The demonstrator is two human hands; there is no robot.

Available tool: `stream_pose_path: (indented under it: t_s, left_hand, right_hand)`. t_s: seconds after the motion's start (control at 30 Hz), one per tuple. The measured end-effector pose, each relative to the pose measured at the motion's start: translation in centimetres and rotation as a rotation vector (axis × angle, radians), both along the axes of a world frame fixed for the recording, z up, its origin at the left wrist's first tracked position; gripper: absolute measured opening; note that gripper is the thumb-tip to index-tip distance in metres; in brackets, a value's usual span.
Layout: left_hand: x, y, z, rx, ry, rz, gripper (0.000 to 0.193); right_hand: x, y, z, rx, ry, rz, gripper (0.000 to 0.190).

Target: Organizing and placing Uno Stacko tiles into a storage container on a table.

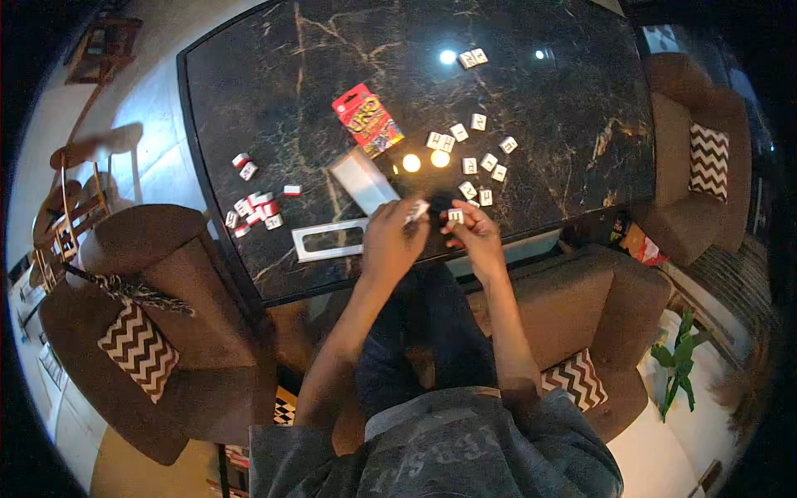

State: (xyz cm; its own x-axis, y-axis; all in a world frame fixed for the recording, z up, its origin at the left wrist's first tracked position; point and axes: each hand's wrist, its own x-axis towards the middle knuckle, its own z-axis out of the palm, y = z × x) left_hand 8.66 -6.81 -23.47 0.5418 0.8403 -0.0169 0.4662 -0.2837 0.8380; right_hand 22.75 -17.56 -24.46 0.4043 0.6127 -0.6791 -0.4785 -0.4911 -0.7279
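My left hand holds a small white tile, blurred, at its fingertips over the near edge of a dark marble table. Beside it, my right hand grips a white tile with a dark mark between thumb and fingers. Several marked white tiles lie scattered beyond my right hand. A cluster of red and white tiles rests at the left. Near my left hand are an open pale box and a white frame-like piece with a cut-out window, partly covered by that hand.
A red UNO card box lies beyond the pale box. Brown armchairs with zigzag cushions flank the table at left and right. A wooden chair stands at far left, a green plant at lower right.
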Motion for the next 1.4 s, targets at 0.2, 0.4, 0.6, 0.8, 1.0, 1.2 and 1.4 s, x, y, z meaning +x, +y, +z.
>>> stream_pose_path:
  t_s: [0.2, 0.4, 0.6, 0.8, 1.0, 1.2, 1.4]
  left_hand:
    - [8.0, -0.3, -2.4, 0.029, 0.356, -0.251, 0.033]
    - [9.2, 1.8, -5.0, 0.065, 0.55, -0.273, 0.038]
    - [7.5, 3.3, -4.9, 0.175, 0.548, -0.361, 0.043]
    - [4.6, 3.4, -2.2, 0.115, 0.372, -0.28, 0.049]
    - [-5.7, 3.8, 0.0, 0.126, 0.148, 0.267, 0.029]
    - [-16.6, 6.3, -1.8, 0.318, 0.165, 0.484, 0.019]
    - [-19.3, 8.0, -2.8, 0.277, 0.342, 0.446, 0.024]
  right_hand:
    - [6.0, -1.3, -1.9, -0.206, -0.528, -0.116, 0.025]
    - [6.8, 2.3, -3.1, -0.082, -0.793, 0.16, 0.029]
    - [3.9, 5.8, -3.8, -0.087, -0.944, 0.177, 0.018]
    - [3.8, 5.6, -3.4, -0.363, -1.15, 0.378, 0.019]
    - [2.9, 6.3, -0.9, -0.103, -0.927, 0.273, 0.02]
    - [-7.7, 12.4, -0.7, 0.386, -0.91, 0.598, 0.021]
    - [-17.0, 18.5, -3.1, 0.347, -1.373, 0.966, 0.03]
